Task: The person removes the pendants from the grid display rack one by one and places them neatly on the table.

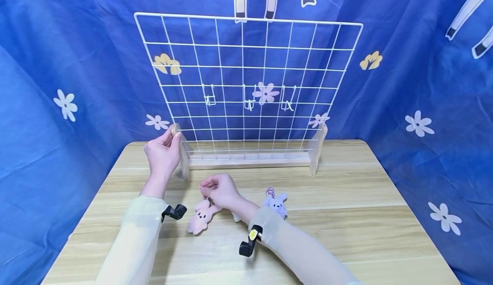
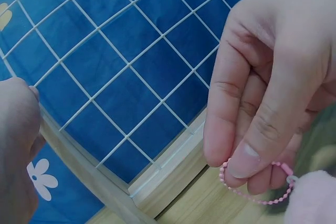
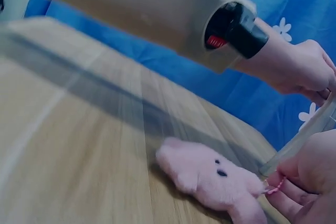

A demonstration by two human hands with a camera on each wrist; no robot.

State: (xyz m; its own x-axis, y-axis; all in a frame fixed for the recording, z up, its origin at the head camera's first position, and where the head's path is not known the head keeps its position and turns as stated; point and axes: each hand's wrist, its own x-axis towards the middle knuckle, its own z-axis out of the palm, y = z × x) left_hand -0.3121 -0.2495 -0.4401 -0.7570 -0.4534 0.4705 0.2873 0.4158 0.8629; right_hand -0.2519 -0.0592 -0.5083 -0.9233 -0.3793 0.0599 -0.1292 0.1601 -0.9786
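Note:
My left hand [image 1: 163, 152] grips the top of the wooden side post [image 1: 184, 158] at the left end of a white wire grid rack [image 1: 254, 66]. Below it, my right hand [image 1: 221, 191] pinches the pink bead chain [image 2: 262, 201] of a pink plush bunny keychain [image 1: 201, 217]. The bunny's body lies on the table in the right wrist view, its chain lifted by the fingers. A lilac plush bunny keychain [image 1: 275, 205] with a purple coil lies right of my right wrist. Another pale plush [image 1: 236, 217] is mostly hidden under that wrist.
Three white wire hooks [image 1: 209, 96] hang in a row on the grid. The rack stands on a wood-grain table [image 1: 346, 216] near its back edge. A blue curtain [image 1: 77, 79] with flowers and animal prints surrounds the back and sides.

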